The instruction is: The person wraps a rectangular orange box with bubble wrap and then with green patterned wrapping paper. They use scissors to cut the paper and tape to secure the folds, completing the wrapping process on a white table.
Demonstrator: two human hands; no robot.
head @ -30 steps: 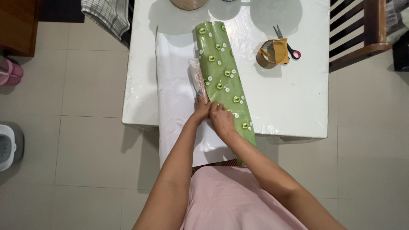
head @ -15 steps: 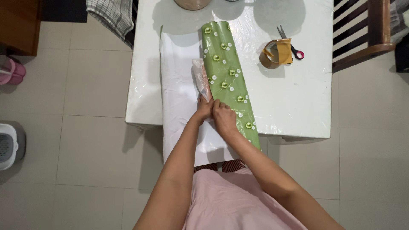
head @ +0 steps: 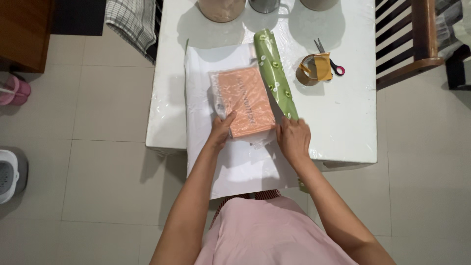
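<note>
An orange flat packet in clear plastic wrap [head: 243,102] lies on the white underside of an unrolled sheet of wrapping paper [head: 201,98]. My left hand [head: 222,130] grips the packet's near left corner. The sheet's right edge is curled up into a green patterned roll [head: 274,73]. My right hand [head: 293,140] rests on the near end of that roll, fingers over it. The sheet hangs over the front edge of the white table [head: 338,122].
A roll of brown tape [head: 310,72] and scissors with pink handles [head: 329,58] lie right of the green roll. Three round containers [head: 221,7] stand at the table's far edge. A wooden bench [head: 417,44] is at the right, a checked cloth [head: 131,22] at the far left.
The green paper had covered the packet, with both hands together on it. Now it is rolled back to the right, the orange packet lies uncovered, and my hands have moved apart.
</note>
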